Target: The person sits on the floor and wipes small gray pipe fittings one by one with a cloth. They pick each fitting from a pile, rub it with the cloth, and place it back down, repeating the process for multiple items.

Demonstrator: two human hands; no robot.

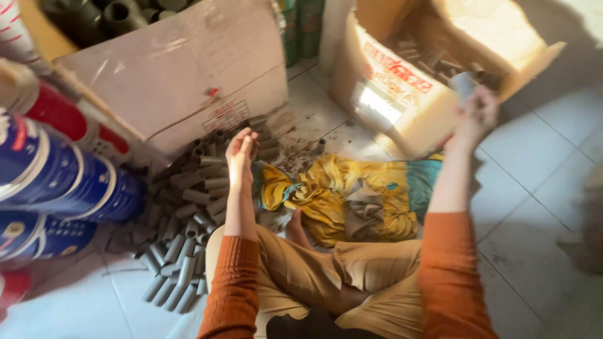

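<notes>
A person sits cross-legged on the tiled floor [540,188]. The left hand [241,150] reaches out over a pile of short grey pipes [188,213] that lies on the floor by the left knee. Its fingers are half curled, and it is hard to tell if it holds a pipe or just hovers over the pile. The right hand [475,116] is raised by the rim of an open box [402,94]. It pinches a small pale grey piece [463,85] at the box's edge. More grey pipes [433,59] lie inside that box.

A yellow cloth [342,194] is spread on the floor in front of the legs, between the pile and the box. A bigger box [188,81] leans behind the pile. Blue cans [56,182] are stacked at the left.

The pipes are round, so they could roll away if the left hand bumps the pile. The piece in the right hand is held by the fingertips only, so it might slip and miss the box. The leaning box looks like it could tip onto the pile if it gets pushed.
</notes>
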